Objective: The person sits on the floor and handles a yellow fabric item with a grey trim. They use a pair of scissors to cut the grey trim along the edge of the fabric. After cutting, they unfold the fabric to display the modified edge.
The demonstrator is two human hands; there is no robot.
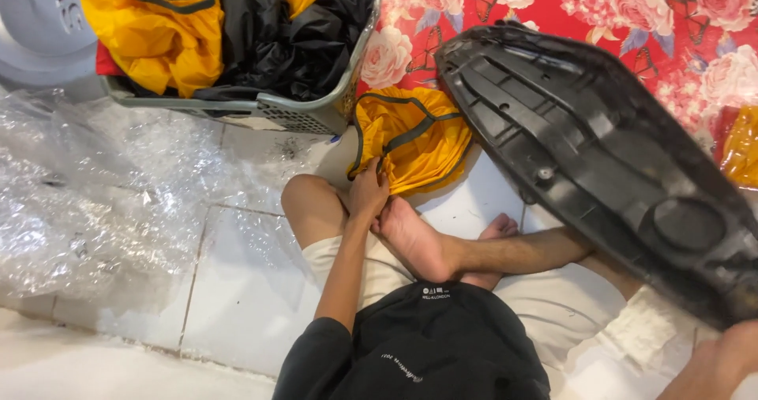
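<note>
**Seat base held up, yellow cover reached for**

A large black moulded plastic seat base (608,163), ribbed underside up, is held tilted at its lower end by the right hand (722,360); whether the fingers are closed round the edge cannot be told, as the hand is cut off by the frame. A crumpled yellow fabric cover with dark green edging (414,135) lies just beyond the left hand (369,191), whose fingertips are closed lightly on its hem. The cover is judged not yet fitted over the base; more yellow and black fabric is seen in a grey plastic basket (304,116) further left
</note>
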